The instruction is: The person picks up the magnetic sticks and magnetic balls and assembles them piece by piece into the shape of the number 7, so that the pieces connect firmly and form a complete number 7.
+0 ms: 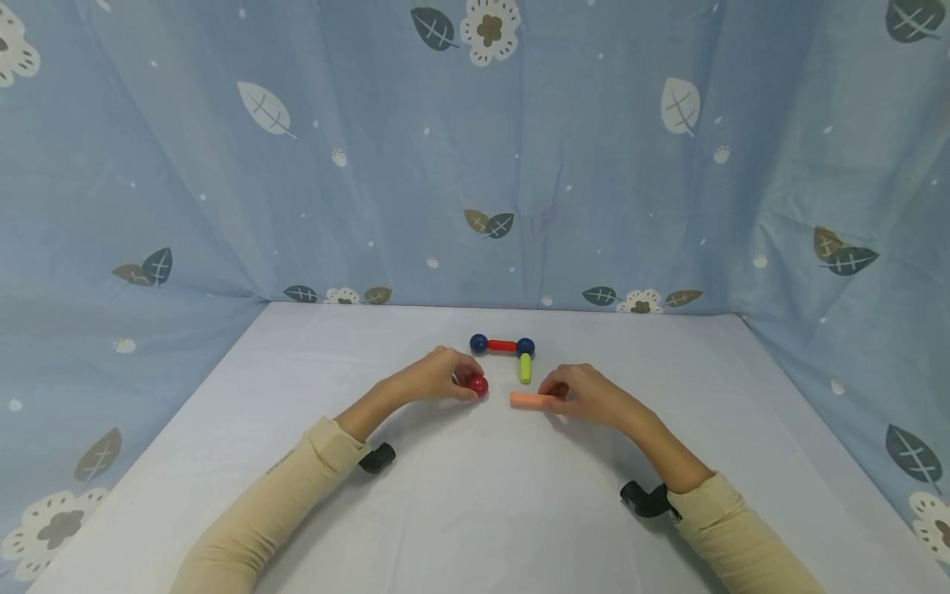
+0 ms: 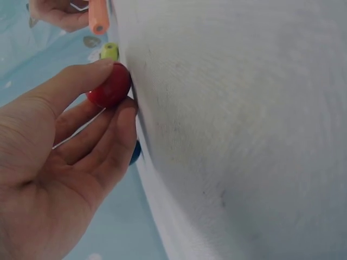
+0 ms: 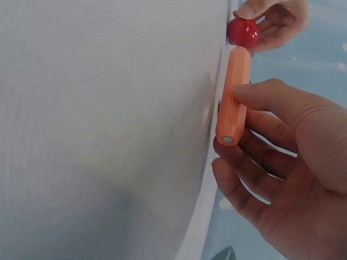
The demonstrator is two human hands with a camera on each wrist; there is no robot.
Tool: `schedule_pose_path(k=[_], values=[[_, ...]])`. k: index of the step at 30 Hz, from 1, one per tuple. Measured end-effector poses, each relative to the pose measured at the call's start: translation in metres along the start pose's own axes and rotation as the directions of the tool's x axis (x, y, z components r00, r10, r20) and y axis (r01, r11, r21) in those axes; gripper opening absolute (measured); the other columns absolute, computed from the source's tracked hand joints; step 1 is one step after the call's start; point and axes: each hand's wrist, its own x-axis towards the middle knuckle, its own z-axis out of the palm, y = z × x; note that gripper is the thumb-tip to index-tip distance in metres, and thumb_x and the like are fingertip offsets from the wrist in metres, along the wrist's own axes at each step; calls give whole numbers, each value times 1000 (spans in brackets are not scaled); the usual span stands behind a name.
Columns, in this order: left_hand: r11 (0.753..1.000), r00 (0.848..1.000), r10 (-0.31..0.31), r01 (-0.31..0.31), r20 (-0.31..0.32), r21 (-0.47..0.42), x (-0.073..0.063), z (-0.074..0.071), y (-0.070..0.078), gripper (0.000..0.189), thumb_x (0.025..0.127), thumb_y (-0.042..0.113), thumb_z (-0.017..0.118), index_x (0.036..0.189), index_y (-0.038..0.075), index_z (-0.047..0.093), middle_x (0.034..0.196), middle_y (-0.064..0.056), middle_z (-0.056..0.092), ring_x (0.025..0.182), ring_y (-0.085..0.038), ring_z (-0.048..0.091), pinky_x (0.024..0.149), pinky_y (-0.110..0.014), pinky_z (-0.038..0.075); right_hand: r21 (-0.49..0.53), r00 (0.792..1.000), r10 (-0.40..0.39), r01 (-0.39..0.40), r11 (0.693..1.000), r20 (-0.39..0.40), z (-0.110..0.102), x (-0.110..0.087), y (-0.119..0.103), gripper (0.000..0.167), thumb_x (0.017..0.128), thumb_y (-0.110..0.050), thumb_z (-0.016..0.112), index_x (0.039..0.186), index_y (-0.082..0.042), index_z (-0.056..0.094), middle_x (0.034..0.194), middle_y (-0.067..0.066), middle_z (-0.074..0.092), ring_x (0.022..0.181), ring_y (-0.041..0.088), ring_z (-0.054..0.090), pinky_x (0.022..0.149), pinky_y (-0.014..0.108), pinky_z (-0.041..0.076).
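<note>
My left hand (image 1: 439, 376) pinches a glossy red ball (image 1: 478, 385) between thumb and fingers, low over the white table. To its right, my right hand (image 1: 586, 393) grips an orange magnetic rod (image 1: 525, 400) between thumb and fingertips. The rod points left toward the ball, and a gap separates them in the head view. A small grey disc shows on the rod's end in the right wrist view. Just behind both hands lies a joined piece: a dark blue ball (image 1: 478, 343), a red rod (image 1: 502, 346), a second dark blue ball (image 1: 525, 346) and a yellow-green rod (image 1: 525, 369) pointing toward me.
The white-covered table (image 1: 475, 511) runs back to a blue curtain (image 1: 475, 148) with leaf and flower prints, which also hangs along both sides. Dark wrist devices (image 1: 647, 499) stick out from beneath both beige sleeves (image 1: 742, 536).
</note>
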Motion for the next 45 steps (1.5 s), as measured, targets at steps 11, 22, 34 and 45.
schedule_pose_path(k=[11, 22, 34, 45], values=[[999, 1000, -6, 6, 8, -43, 1, 3, 0, 35, 82, 17, 79, 115, 10, 70, 101, 0, 73, 88, -8, 66, 82, -23, 57, 17, 1000, -9, 9, 1000, -27, 1, 1, -2, 20, 84, -13, 76, 104, -8, 73, 94, 0, 71, 81, 11, 57, 74, 27, 53], [999, 1000, 8, -8, -6, -53, 2, 6, 1, 33, 82, 19, 80, 112, 10, 71, 98, 1, 74, 84, -6, 66, 80, -22, 57, 39, 999, -14, 15, 999, -32, 0, 3, -2, 20, 85, -12, 75, 105, -7, 73, 95, 2, 71, 82, 12, 58, 77, 34, 56], [997, 1000, 11, -11, 9, -75, 2, 8, 4, 33, 82, 18, 80, 112, 9, 71, 98, 0, 74, 84, -7, 67, 80, -22, 57, 34, 999, -32, 34, 999, -35, 1, 4, -4, 19, 85, -12, 75, 104, -7, 73, 92, 0, 71, 80, 11, 57, 75, 29, 54], [996, 1000, 6, -4, 24, -84, 3, 9, 5, 33, 82, 18, 80, 112, 10, 71, 97, 1, 75, 83, -7, 67, 79, -22, 57, 12, 1000, -18, 18, 1000, -4, 2, 8, -9, 20, 87, -14, 74, 105, -8, 73, 94, -1, 71, 81, 10, 58, 77, 29, 56]])
